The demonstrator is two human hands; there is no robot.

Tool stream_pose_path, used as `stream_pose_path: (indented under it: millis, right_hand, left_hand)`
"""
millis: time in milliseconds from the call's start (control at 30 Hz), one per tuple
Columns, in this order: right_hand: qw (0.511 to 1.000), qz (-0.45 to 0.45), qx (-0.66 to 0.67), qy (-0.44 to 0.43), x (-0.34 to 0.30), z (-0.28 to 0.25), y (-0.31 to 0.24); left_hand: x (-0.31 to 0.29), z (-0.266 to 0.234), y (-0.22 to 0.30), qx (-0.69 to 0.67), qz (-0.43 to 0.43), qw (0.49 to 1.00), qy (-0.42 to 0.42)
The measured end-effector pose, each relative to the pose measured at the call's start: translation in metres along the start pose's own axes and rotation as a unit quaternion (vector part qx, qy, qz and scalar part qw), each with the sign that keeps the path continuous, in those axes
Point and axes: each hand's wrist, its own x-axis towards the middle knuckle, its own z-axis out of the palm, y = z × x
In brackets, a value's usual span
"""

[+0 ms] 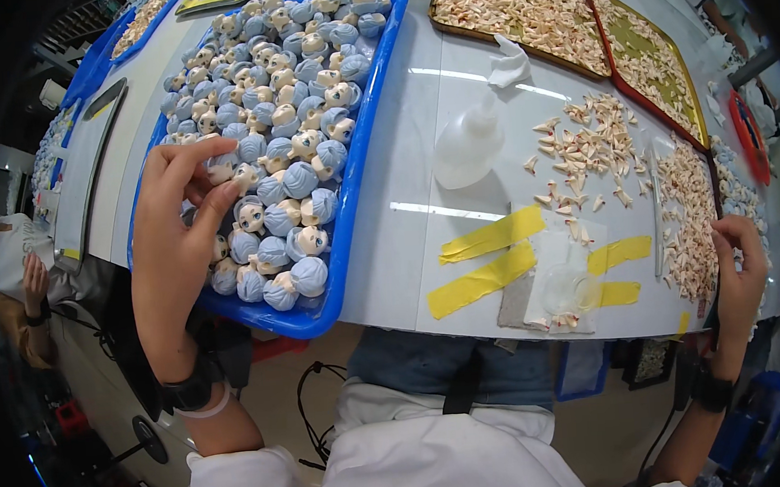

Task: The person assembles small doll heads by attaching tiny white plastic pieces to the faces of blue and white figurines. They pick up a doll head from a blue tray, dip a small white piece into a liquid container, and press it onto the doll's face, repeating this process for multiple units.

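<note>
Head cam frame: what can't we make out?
All in the head view:
Left hand: grip on the doll heads; the hand itself covers the contact.
Right hand: anything pinched; too small, covered by the hand.
Blue tray: floor, mostly hidden under the heads.
Brown-rimmed tray: far end, cut off by the picture's top edge.
Squeeze bottle: contents, blurred by its translucent wall.

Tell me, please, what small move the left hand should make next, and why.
Closing the left hand's thumb and forefinger on the nearest doll head seems sensible: they reach among closely packed heads in the blue tray, so a small pinch should disturb the neighbours least. I cannot tell whether one is held.
</note>
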Motion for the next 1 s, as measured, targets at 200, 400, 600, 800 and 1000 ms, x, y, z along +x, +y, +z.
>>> stream_pose_path:
  millis: [200,400,600,800,1000]
  right_hand:
    - [0.976,0.134,0.174,0.007,-0.01,-0.004,-0.015]
    - [0.926,0.148,0.349,0.003,0.003,0.001,-0.075]
    - [0.928,0.029,0.34,-0.146,0.006,0.021,-0.104]
    - [0.968,-0.053,0.18,-0.169,0.013,0.028,-0.12]
    - [0.972,-0.072,0.167,-0.146,0.016,0.034,-0.124]
  left_hand:
    - [0.001,0.0,-0.004,-0.075,-0.028,0.996,0.029]
    - [-0.039,-0.006,0.023,-0.182,-0.001,0.979,0.089]
    - [-0.063,0.054,0.07,-0.457,0.138,0.866,-0.147]
    - [-0.067,0.078,0.087,-0.566,0.056,0.798,-0.198]
    - [-0.07,0.089,0.088,-0.629,0.029,0.741,-0.232]
